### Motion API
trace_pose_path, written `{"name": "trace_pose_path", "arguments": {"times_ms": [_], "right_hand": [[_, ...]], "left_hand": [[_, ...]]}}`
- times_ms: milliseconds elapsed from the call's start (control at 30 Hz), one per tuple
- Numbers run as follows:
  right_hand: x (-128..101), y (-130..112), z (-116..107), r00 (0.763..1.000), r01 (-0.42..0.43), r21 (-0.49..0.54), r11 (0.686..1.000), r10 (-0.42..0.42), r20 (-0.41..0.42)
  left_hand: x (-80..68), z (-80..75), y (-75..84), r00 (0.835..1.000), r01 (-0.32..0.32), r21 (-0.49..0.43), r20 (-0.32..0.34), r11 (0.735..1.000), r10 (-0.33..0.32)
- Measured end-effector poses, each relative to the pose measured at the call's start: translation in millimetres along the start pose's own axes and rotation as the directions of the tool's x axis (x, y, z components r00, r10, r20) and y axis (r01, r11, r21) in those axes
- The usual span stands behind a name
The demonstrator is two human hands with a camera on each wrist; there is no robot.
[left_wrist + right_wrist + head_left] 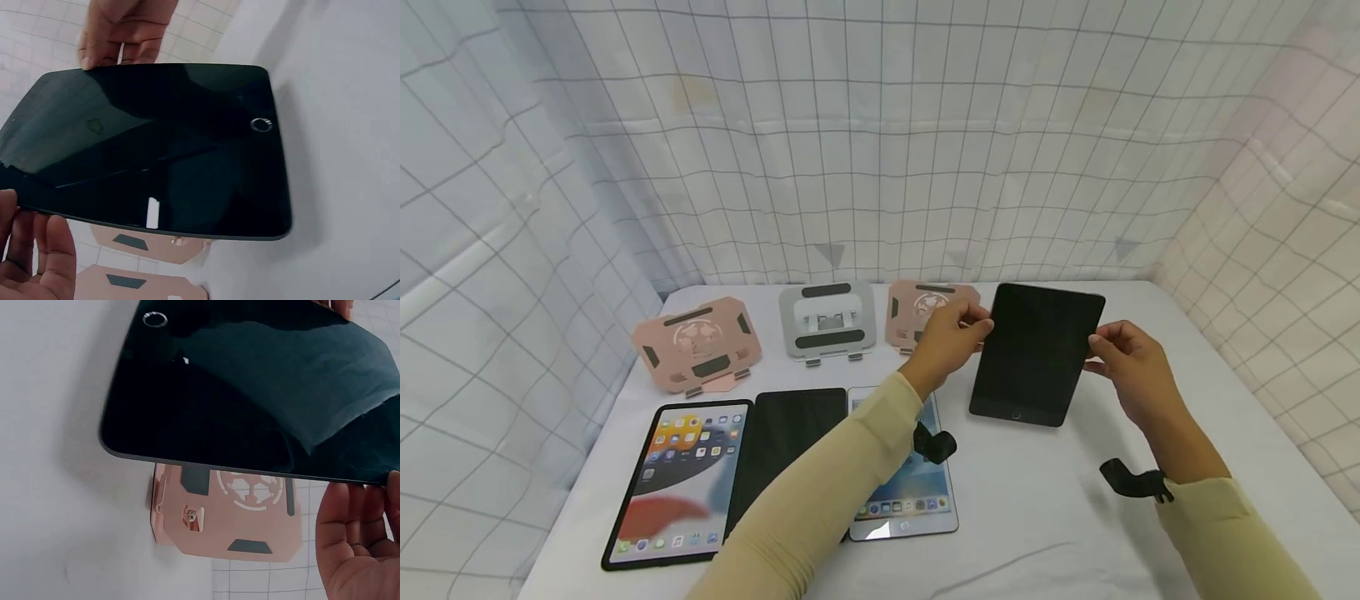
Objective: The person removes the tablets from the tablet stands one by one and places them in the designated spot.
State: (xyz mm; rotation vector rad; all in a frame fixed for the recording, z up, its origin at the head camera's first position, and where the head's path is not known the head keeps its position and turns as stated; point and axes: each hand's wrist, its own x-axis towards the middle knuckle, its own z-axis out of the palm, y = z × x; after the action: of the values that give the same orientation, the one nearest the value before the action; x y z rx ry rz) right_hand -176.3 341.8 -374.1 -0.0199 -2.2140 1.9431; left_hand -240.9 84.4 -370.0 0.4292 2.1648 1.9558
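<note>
A black tablet (1036, 354) with a dark screen is held tilted over the white table (1045, 517), its home-button end low and toward me. My left hand (977, 321) pinches its left edge near the top. My right hand (1101, 346) grips the right edge. In the left wrist view the tablet (156, 150) fills the frame, with my left fingers (37, 256) at its lower left edge. In the right wrist view the tablet (250, 387) is at the top and my right fingers (362, 544) lie behind its edge.
Three stands line the back: a pink stand (696, 343), a silver stand (826, 321) and a second pink stand (913, 312) just behind my left hand. A lit tablet in a black folio (681, 479) and a white tablet (917, 492) lie front left. Checked cloth walls surround the table.
</note>
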Motion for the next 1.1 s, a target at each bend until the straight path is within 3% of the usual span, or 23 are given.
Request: {"name": "trace_pose_path", "arguments": {"times_ms": [333, 533, 767, 1100], "right_hand": [[-12.0, -4.1, -2.2, 0.994, -0.026, -0.040, 0.999, 0.030, 0.102], [-18.4, 1.7, -2.3, 0.988, -0.056, -0.160, 0.986, 0.078, 0.137], [-24.5, 15.4, -0.9, 0.969, -0.120, -0.263, 0.957, 0.170, 0.177], [-27.5, 24.4, 5.6, 0.940, -0.174, -0.273, 0.946, 0.242, 0.240]], "left_hand": [[-23.6, -3.2, -2.8, 0.997, 0.078, -0.047, 0.028, 0.996, -0.077], [-37.9, -0.4, -11.8, 0.992, 0.127, -0.077, 0.027, 0.989, -0.125], [-52.1, 1.7, -25.0, 0.974, 0.226, -0.155, 0.045, 0.962, -0.222], [-66.0, 1.5, -40.6, 0.956, 0.292, -0.172, 0.021, 0.941, -0.293]]}}
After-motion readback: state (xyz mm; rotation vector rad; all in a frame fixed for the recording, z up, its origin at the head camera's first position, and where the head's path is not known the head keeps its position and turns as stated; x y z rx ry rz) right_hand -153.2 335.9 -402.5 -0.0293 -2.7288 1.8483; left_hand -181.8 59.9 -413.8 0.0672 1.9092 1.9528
